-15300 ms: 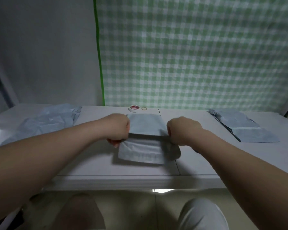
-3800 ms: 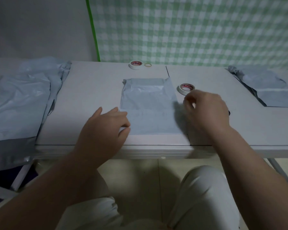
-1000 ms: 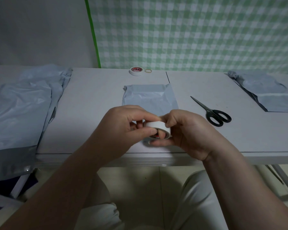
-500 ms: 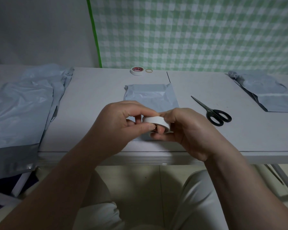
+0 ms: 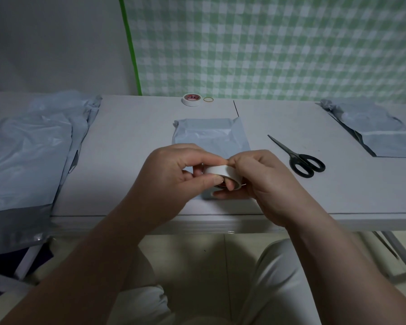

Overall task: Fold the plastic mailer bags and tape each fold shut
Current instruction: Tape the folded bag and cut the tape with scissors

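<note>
A folded pale grey plastic mailer bag [image 5: 211, 134] lies flat in the middle of the frame on a white tabletop [image 5: 131, 141]. Its far edge is creased and slightly rumpled. Its near part is hidden behind the two hands, which are held together just above and in front of it.

Between the hands is a roll of white tape [image 5: 220, 171], lifted off the tabletop and tilted. The left hand [image 5: 171, 177] comes in from the lower left, its fingers and thumb curled and pinching the roll's left side. The right hand [image 5: 265, 181] comes in from the lower right, its fingers curled under and around the roll and its thumb tip pressed at the roll's top edge, touching the left hand's fingertips. Whether a loose tape end has been lifted cannot be told.

To the right of the hands, black-handled scissors [image 5: 300, 158] lie closed on the tabletop, blades pointing to the upper left. At the far edge, upper centre, sits a second tape roll [image 5: 191, 99] with a red-printed core, and just beside it a small rubber band [image 5: 208, 99].

A loose pile of grey mailer bags [image 5: 26, 156] fills the left side of the frame. Another stack of mailers [image 5: 380, 134] lies at the right edge.

Behind the tabletop hangs a green and white checked cloth [image 5: 279, 43]. The person's knees in light trousers [image 5: 274, 277] show at the bottom.
</note>
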A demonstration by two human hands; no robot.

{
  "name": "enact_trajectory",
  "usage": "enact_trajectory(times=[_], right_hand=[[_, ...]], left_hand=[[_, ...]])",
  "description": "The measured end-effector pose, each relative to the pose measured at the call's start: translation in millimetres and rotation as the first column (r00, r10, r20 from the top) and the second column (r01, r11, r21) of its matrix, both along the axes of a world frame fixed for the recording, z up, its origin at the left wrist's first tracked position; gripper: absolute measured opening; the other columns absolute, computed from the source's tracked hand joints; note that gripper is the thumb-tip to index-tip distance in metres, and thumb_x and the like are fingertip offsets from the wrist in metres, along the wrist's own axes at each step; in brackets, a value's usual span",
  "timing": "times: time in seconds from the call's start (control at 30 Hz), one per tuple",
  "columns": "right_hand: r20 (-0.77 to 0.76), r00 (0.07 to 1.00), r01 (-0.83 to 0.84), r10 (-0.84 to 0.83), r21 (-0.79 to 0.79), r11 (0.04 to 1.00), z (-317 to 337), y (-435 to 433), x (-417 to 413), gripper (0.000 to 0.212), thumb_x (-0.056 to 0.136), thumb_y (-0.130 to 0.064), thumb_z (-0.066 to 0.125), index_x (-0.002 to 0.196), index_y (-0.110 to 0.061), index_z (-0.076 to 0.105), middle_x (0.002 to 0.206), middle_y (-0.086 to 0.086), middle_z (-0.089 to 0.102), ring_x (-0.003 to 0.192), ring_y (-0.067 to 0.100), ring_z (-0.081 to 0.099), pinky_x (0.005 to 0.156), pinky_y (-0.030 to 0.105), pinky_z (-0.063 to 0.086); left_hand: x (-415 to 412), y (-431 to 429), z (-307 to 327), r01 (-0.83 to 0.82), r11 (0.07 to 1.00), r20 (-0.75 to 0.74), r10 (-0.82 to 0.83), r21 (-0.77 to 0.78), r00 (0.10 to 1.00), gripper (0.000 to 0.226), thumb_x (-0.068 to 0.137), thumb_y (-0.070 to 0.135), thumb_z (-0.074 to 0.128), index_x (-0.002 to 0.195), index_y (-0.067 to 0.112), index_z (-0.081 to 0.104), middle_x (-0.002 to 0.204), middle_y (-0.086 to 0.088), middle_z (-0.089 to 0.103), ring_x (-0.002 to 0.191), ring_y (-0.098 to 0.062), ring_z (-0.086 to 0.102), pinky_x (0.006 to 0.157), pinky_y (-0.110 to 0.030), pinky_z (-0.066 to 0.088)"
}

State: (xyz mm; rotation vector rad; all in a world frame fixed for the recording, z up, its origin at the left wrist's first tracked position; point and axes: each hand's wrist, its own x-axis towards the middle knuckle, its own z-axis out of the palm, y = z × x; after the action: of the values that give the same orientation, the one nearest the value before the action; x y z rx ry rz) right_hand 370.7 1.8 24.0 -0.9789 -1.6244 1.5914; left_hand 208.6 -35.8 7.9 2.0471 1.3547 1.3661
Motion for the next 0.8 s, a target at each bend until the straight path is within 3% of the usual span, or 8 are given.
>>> enact_trajectory(times=[0.23,0.4,0.5,0.6,0.7,0.8], right_hand=[[0.059,0.998,0.012,-0.015,0.046,0.999,-3.6,5.0,1.1,0.024,0.067,-0.015,0.044,0.047,-0.009,0.056,0.061,0.013,0.055,0.063,0.016,0.054,0.076,0.043,0.059],[0.167,0.983,0.044,-0.079,0.205,0.978,-13.0,8.3,1.7,0.014,0.066,-0.019,0.057,0.064,-0.010,0.067,0.074,0.022,0.065,0.074,0.026,0.067,0.084,0.055,0.053],[0.015,0.999,-0.032,0.031,0.048,0.998,-12.7,10.1,6.6,0.017,0.070,-0.014,0.055,0.070,-0.012,0.071,0.083,0.016,0.069,0.089,0.026,0.066,0.090,0.046,0.053],[-0.173,0.979,-0.129,0.111,-0.095,0.987,-10.1,10.5,12.1,0.017,0.081,-0.016,0.057,0.082,-0.010,0.073,0.089,0.004,0.072,0.094,0.014,0.065,0.084,0.032,0.056],[-0.069,0.996,-0.059,0.062,0.052,0.997,-12.2,8.8,10.3,0.015,0.090,-0.019,0.060,0.085,-0.013,0.073,0.096,-0.003,0.072,0.094,0.012,0.065,0.089,0.036,0.055],[0.047,0.997,0.053,-0.065,0.219,0.974,-13.8,6.4,4.1,0.018,0.090,-0.022,0.060,0.077,-0.022,0.073,0.111,-0.004,0.070,0.100,0.008,0.065,0.092,0.043,0.053]], left_hand=[[3.8,3.1,-5.3,-0.002,0.999,0.042,0.003,-0.032,0.999,0.023,0.072,0.031,0.071,0.095,0.032,0.070,0.077,0.004,0.061,0.070,-0.009,0.057,0.057,-0.030,0.049],[-2.6,9.3,-7.1,-0.071,0.997,-0.001,0.071,0.011,0.997,0.020,0.075,0.033,0.063,0.094,0.037,0.066,0.075,0.011,0.065,0.073,-0.006,0.058,0.069,-0.011,0.042],[-4.5,9.0,-6.2,-0.084,0.996,0.043,0.085,-0.036,0.995,0.019,0.075,0.028,0.067,0.090,0.040,0.066,0.080,0.016,0.068,0.074,-0.005,0.059,0.074,-0.011,0.042],[-4.7,8.3,-4.9,-0.106,0.988,0.135,0.120,-0.110,0.984,0.025,0.078,0.020,0.063,0.095,0.038,0.067,0.087,0.019,0.069,0.078,-0.004,0.062,0.077,-0.013,0.046],[0.6,7.2,-3.7,-0.226,0.974,-0.019,0.227,0.016,0.974,0.028,0.082,0.019,0.059,0.108,0.023,0.069,0.101,0.016,0.065,0.088,0.001,0.060,0.084,-0.007,0.042],[9.4,4.2,-2.2,-0.309,0.938,-0.097,0.326,0.156,0.940,0.025,0.085,0.015,0.060,0.106,0.011,0.072,0.102,0.006,0.066,0.095,-0.001,0.058,0.087,-0.009,0.043]])
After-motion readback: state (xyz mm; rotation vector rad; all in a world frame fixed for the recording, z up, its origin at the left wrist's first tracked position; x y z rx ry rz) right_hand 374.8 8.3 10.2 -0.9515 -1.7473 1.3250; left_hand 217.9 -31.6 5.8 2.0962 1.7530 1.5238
